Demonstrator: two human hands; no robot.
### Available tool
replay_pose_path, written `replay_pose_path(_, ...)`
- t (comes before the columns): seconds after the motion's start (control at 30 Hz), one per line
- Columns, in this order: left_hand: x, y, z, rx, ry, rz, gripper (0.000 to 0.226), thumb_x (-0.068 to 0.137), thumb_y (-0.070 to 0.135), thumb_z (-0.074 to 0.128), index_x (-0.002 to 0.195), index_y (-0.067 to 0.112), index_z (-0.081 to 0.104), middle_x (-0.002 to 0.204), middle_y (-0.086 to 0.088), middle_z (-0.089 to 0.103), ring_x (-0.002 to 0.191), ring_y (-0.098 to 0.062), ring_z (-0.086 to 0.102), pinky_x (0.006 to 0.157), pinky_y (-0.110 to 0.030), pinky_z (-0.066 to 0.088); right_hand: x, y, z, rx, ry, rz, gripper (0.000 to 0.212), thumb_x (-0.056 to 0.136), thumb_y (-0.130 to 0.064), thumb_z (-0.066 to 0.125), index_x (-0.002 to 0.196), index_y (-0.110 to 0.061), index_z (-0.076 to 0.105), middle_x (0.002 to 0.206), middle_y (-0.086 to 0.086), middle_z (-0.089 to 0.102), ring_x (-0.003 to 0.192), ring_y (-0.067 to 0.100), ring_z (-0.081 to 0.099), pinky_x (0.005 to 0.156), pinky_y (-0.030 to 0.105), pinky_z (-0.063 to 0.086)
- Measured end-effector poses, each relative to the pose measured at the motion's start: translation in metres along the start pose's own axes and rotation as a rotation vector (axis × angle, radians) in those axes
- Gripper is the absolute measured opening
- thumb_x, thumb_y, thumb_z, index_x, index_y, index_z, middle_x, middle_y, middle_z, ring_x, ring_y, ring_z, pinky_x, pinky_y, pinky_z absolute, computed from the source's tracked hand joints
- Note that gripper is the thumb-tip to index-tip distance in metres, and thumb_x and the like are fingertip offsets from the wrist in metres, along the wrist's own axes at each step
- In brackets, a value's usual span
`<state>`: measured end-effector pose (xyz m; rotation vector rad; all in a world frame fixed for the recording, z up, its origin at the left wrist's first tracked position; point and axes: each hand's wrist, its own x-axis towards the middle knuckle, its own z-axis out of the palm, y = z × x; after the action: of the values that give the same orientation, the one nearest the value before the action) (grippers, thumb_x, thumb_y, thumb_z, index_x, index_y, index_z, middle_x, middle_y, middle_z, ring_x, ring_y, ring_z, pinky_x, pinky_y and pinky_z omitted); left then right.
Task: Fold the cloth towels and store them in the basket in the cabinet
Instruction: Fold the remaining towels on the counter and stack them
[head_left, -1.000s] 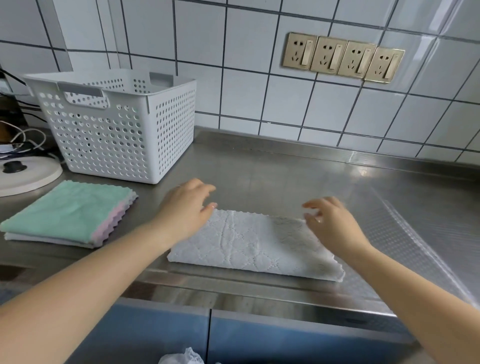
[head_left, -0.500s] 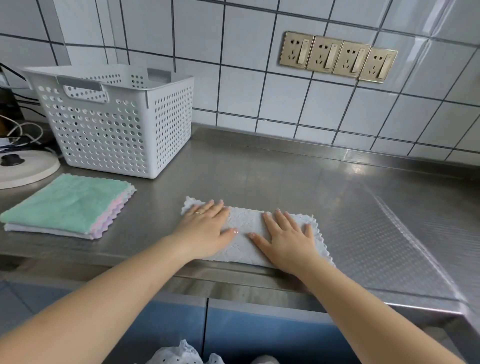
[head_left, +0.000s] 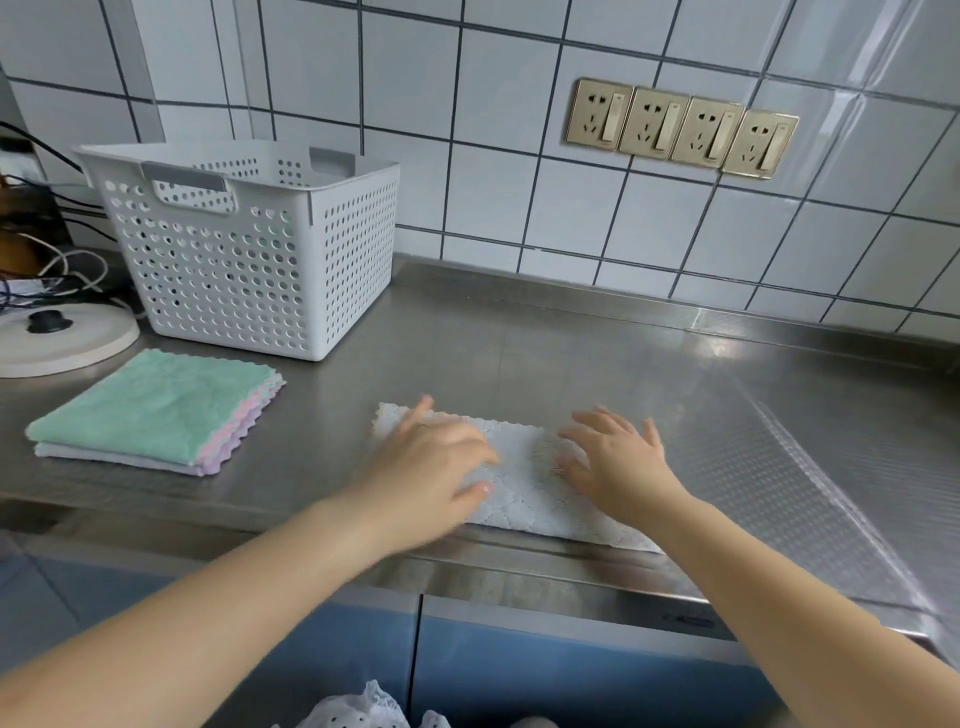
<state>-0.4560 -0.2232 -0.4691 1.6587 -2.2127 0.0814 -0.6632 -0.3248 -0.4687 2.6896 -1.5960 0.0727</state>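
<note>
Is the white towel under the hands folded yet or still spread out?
Folded, at least once: the white quilted cloth towel lies as a narrow strip on the steel counter, both hands flat on it.

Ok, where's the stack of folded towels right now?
In the head view, the stack of folded towels lies at the left of the steel counter, just in front of the white basket, left of the hands.

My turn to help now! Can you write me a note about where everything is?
Left hand and right hand: both flat and open on the half-folded white textured cloth towel at the steel counter's front edge.
Done: a folded stack, mint-green towel on top, lies left of it.
Left: finish folding the white one, load the white perforated plastic basket, put it in the cabinet.
</note>
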Motion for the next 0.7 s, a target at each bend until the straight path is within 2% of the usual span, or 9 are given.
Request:
replay_pose_path(0.03, -0.002, 0.015, -0.001, -0.063, -0.035, 0.067, 0.031, 0.090, 0.039, 0.054, 0.118, 0.028, 0.061, 0.120, 0.009, 0.060, 0.115, -0.012, 0.050, 0.116, -0.031, 0.011, 0.004, -0.006, -0.002, 0.059, 0.054, -0.090, 0.037, 0.099, -0.033, 0.036, 0.134, -0.032, 0.048, 0.149, -0.006, 0.034, 0.139, 0.017, 0.027, 0.114, 0.047, 0.011)
replay_pose_path(0.1, -0.003, 0.032, 0.003, -0.100, -0.108, 0.101, 0.031, 0.090, 0.037, 0.055, 0.120, 0.029, 0.058, 0.116, 0.010, 0.058, 0.108, -0.012, 0.050, 0.101, -0.019, 0.024, 0.011, -0.019, -0.003, 0.103, 0.048, -0.242, 0.037, 0.098, -0.020, 0.036, 0.128, -0.031, 0.054, 0.145, -0.006, 0.040, 0.129, 0.017, 0.040, 0.111, 0.035, 0.017)
replay_pose_path(0.13, -0.002, 0.034, 0.007, -0.070, -0.102, 0.105, 0.030, 0.091, 0.034, 0.054, 0.120, 0.028, 0.058, 0.116, 0.008, 0.058, 0.108, -0.016, 0.050, 0.096, -0.020, 0.027, 0.015, -0.025, -0.002, 0.071, 0.019, -0.296, 0.037, 0.098, -0.018, 0.037, 0.128, -0.030, 0.054, 0.144, -0.006, 0.041, 0.126, 0.016, 0.044, 0.107, 0.032, 0.020)
replay_pose_path(0.2, 0.000, 0.033, 0.012, -0.001, -0.058, 0.108, 0.026, 0.092, 0.025, 0.051, 0.115, 0.024, 0.062, 0.113, 0.003, 0.060, 0.105, -0.022, 0.053, 0.095, -0.027, 0.034, 0.022, -0.029, 0.001, 0.011, -0.030, -0.350, 0.038, 0.097, -0.014, 0.038, 0.128, -0.030, 0.051, 0.140, -0.005, 0.044, 0.117, 0.018, 0.049, 0.099, 0.028, 0.027)
replay_pose_path(0.27, 0.001, 0.030, 0.016, 0.067, -0.031, 0.153, 0.019, 0.084, 0.020, 0.054, 0.096, 0.022, 0.069, 0.096, 0.001, 0.065, 0.089, -0.024, 0.061, 0.089, -0.032, 0.045, 0.026, -0.026, 0.000, 0.009, -0.064, -0.349, 0.044, 0.093, -0.007, 0.038, 0.128, -0.031, 0.050, 0.135, -0.004, 0.046, 0.114, 0.021, 0.052, 0.094, 0.028, 0.033)
replay_pose_path(0.33, -0.001, 0.024, 0.018, 0.103, -0.013, 0.195, 0.011, 0.071, 0.021, 0.058, 0.076, 0.024, 0.068, 0.074, 0.006, 0.063, 0.068, -0.019, 0.063, 0.077, -0.031, 0.052, 0.027, -0.021, -0.002, -0.019, -0.067, -0.350, 0.048, 0.090, -0.004, 0.037, 0.128, -0.032, 0.050, 0.133, -0.003, 0.047, 0.114, 0.022, 0.051, 0.094, 0.030, 0.036)
replay_pose_path(0.37, -0.004, 0.021, 0.016, 0.113, -0.016, 0.206, 0.009, 0.067, 0.021, 0.060, 0.071, 0.025, 0.066, 0.070, 0.008, 0.061, 0.064, -0.016, 0.062, 0.077, -0.031, 0.053, 0.026, -0.019, -0.003, -0.039, -0.057, -0.357, 0.049, 0.091, -0.005, 0.037, 0.128, -0.032, 0.050, 0.133, -0.003, 0.047, 0.115, 0.023, 0.051, 0.094, 0.031, 0.036)
replay_pose_path(0.57, -0.022, -0.018, 0.001, 0.164, 0.014, 0.160, 0.009, 0.065, 0.025, 0.064, 0.071, 0.032, 0.063, 0.073, 0.015, 0.062, 0.073, -0.009, 0.064, 0.092, -0.041, 0.046, 0.006, -0.004, -0.007, -0.088, -0.017, -0.372, 0.044, 0.094, -0.010, 0.035, 0.128, -0.033, 0.053, 0.124, -0.003, 0.051, 0.115, 0.022, 0.050, 0.095, 0.032, 0.036)
replay_pose_path(0.7, -0.018, -0.041, -0.005, 0.081, -0.025, 0.036, 0.014, 0.076, 0.019, 0.071, 0.082, 0.031, 0.067, 0.089, 0.013, 0.066, 0.090, -0.015, 0.063, 0.104, -0.045, 0.035, -0.009, -0.008, -0.009, -0.035, -0.016, -0.335, 0.031, 0.094, -0.015, 0.039, 0.108, -0.026, 0.065, 0.111, -0.005, 0.061, 0.101, 0.019, 0.057, 0.080, 0.023, 0.038)
